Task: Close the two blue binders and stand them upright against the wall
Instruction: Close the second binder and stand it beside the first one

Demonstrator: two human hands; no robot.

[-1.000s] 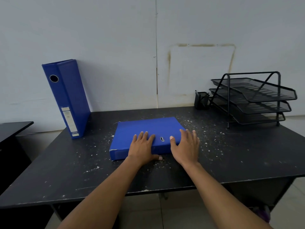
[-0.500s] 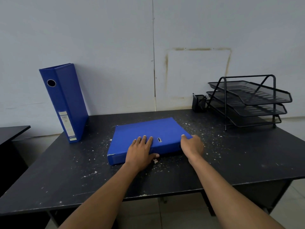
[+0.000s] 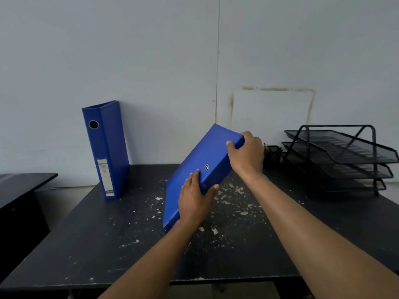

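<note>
both hands (image 3: 195,203) grip closed blue binder (image 3: 200,167), tilted.

bare wall stretch (image 3: 172,137) between upright binder (image 3: 105,147), tray rack (image 3: 345,156)

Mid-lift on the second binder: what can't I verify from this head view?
- Label text on the standing binder: too small and blurred.
- Lower corner of the tilted binder: hidden by the left hand, so desk contact is unclear.
- Pen cup: partly hidden by the right hand.
- Tray stack: cut by the right edge.
</note>
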